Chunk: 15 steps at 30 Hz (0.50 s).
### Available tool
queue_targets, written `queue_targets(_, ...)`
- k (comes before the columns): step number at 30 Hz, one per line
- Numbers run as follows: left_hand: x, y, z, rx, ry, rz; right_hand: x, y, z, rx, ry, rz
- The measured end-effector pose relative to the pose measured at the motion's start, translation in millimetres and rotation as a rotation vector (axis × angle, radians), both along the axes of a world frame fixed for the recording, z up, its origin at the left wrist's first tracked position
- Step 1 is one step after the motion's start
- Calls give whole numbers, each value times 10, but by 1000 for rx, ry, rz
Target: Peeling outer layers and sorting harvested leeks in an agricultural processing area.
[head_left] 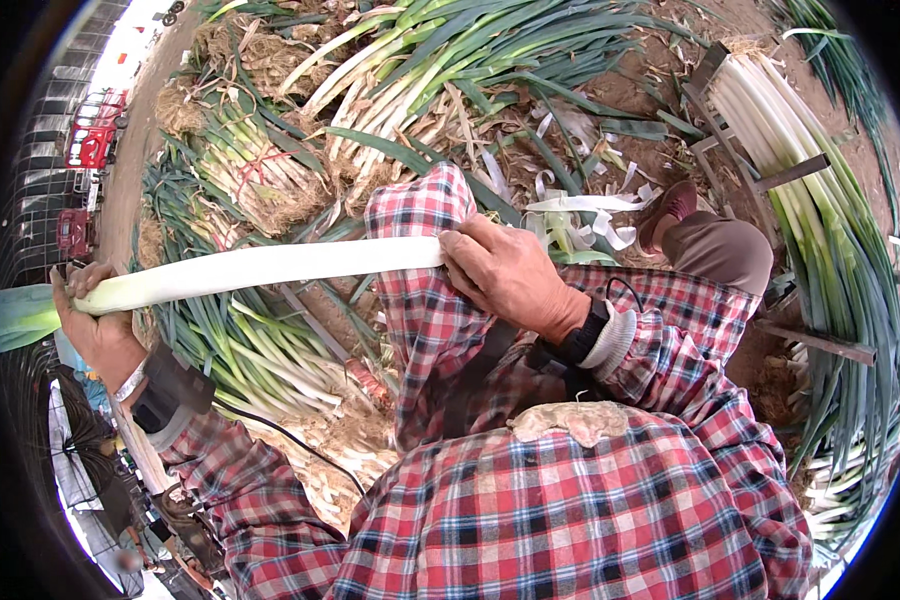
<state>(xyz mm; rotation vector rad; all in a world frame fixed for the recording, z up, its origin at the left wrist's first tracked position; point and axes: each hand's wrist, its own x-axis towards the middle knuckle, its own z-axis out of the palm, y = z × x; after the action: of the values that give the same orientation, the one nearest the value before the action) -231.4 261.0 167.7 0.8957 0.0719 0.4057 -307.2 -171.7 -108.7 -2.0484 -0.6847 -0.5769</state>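
Note:
A single long leek (270,262) stretches nearly level across my front, its white stalk bare and smooth. My left hand (100,325) is closed round it at far left, where the white turns pale green and the leaves run out of view. At the other end, my right hand (510,275) grips the white tip, its fingers and thumb folded over the end so the root is hidden. Below the stalk lies a pile of leeks (260,345) with green tops and pale bases. Thin white peelings (590,205) are scattered beyond my right hand.
Cleaned leeks (770,125) rest on a metal rack (795,172) at right. Untrimmed leeks (440,80) with dry roots lie at the back, beside a tied bundle (255,165). My shoe (670,210) stands on the dirt ground (650,80). Red vehicles (95,130) are far left.

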Motion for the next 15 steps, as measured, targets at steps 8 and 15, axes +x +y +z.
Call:
queue_targets(8,-185,-495,73,23,-249,-294,21,37,-4,-16,171,-23)
queue_targets(15,-262,-667,82,43,-453,-487,67,-213,7,290,471,-113)
